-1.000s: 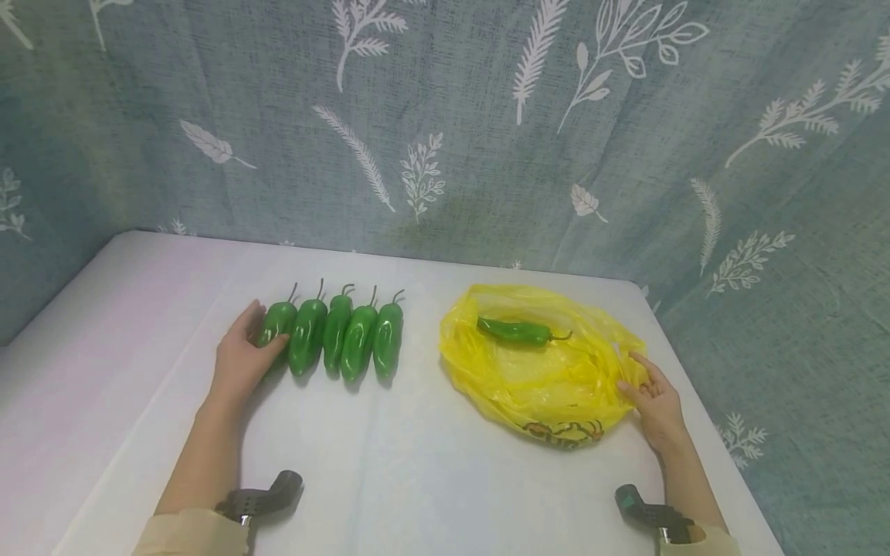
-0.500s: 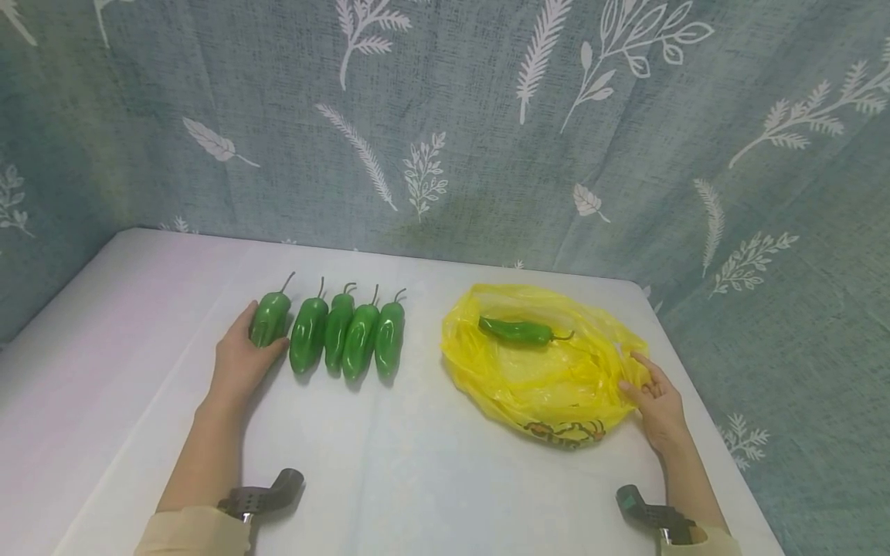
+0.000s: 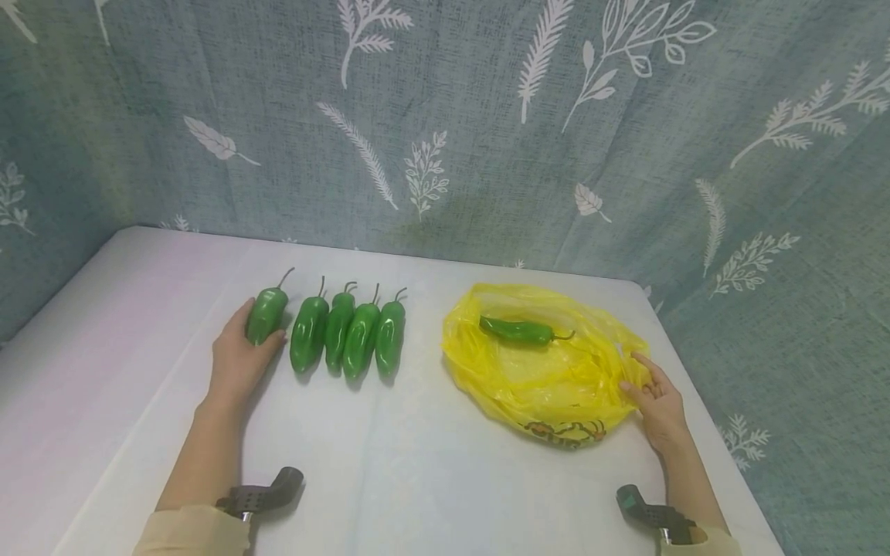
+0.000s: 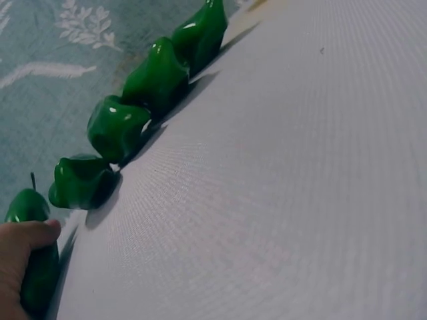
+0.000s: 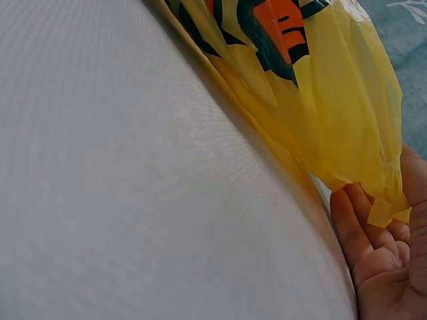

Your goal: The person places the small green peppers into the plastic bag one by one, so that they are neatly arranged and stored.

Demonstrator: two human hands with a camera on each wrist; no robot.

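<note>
My left hand [image 3: 235, 367] grips a glossy green chili pepper [image 3: 267, 315] between thumb and fingers, its thin stem pointing up and away. In the left wrist view the thumb lies across this pepper [image 4: 41, 283]. Just to its right, several similar peppers [image 3: 360, 340] lie side by side, stems toward the back. A yellow plastic bag [image 3: 480, 392] spreads wide-mouthed on the table's right side, with one green pepper [image 3: 520, 332] inside it. My right hand [image 3: 660, 409] pinches the bag's right edge; in the right wrist view the crumpled film [image 5: 360, 133] runs between thumb and fingers.
The white table [image 3: 389, 479] reaches back to a grey-green curtain [image 3: 278, 131] printed with white leaves, which also hangs along the right side. Black wrist-worn devices sit on both wrists, the left device [image 3: 260, 496] and the right device [image 3: 650, 510].
The left hand has drawn the leftmost pepper away from the row, slightly left and up, leaving a gap. The right hand and the bag have stayed in place.
</note>
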